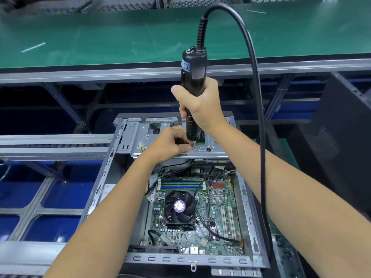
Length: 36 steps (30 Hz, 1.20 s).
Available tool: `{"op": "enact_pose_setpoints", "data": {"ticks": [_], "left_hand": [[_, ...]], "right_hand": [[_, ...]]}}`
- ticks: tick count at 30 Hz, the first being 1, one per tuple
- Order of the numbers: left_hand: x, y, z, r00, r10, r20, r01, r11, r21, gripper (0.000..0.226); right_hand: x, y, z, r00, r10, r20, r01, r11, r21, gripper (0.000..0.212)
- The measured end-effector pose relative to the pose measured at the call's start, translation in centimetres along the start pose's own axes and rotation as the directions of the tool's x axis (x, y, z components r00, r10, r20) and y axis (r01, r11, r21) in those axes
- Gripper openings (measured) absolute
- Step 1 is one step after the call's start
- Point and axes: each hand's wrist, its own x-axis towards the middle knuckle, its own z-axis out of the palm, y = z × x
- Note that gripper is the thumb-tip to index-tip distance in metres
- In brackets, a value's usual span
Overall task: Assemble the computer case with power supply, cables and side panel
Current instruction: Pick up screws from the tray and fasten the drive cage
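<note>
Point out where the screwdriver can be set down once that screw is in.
Free: the green mat beyond the grey rail. Crowded: inside the case, with fan, cables and motherboard; both hands work at the drive bracket.

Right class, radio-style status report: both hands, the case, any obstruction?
Right hand grips electric screwdriver, upright, tip at drive bracket. Left hand pinches screw at tip. Computer case open. Screwdriver's cord hangs alongside right forearm.

Two hands: left [169,144], right [200,101]. One screwdriver [193,77] with one cord [259,109]. One open case [120,157], one motherboard [218,215], one fan [179,207]. Two white slots [227,221]. One black panel [345,137] at right.
</note>
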Motion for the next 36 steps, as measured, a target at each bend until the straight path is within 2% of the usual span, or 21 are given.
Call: {"op": "enact_pose_setpoints", "data": {"ticks": [7, 13, 18, 22, 29, 36], "left_hand": [[0.05, -0.04, 0.00, 1.000, -0.004, -0.009, 0.004, 1.000, -0.014, 0.012], [-0.02, 0.03, -0.01, 1.000, 0.001, 0.000, -0.001, 1.000, -0.009, 0.019], [-0.11, -0.10, -0.09, 1.000, -0.016, 0.026, 0.017, 1.000, -0.017, 0.006], [-0.10, -0.15, 0.01, 0.999, -0.024, 0.029, 0.025, 0.999, -0.022, 0.012], [0.02, -0.31, 0.05, 1.000, -0.020, 0.015, 0.020, 1.000, -0.016, 0.003], [-0.03, -0.05, 0.03, 1.000, -0.013, 0.016, 0.014, 1.000, -0.026, 0.010]], "right_hand": [[0.09, -0.10, -0.11, 1.000, 0.007, 0.011, -0.007, 1.000, -0.001, 0.019], [0.00, -0.22, -0.23, 0.998, 0.008, 0.065, -0.010, 0.999, 0.032, 0.024], [-0.21, -0.07, 0.02, 0.991, -0.009, 0.130, 0.003, 0.999, 0.044, 0.033], [-0.22, 0.16, 0.44, 0.983, -0.003, 0.185, -0.003, 0.999, 0.032, 0.035], [0.14, 0.04, 0.39, 0.991, 0.033, 0.133, -0.035, 0.999, 0.012, 0.017], [0.46, 0.27, -0.24, 0.992, 0.037, 0.119, -0.041, 0.999, 0.025, 0.024]]}}
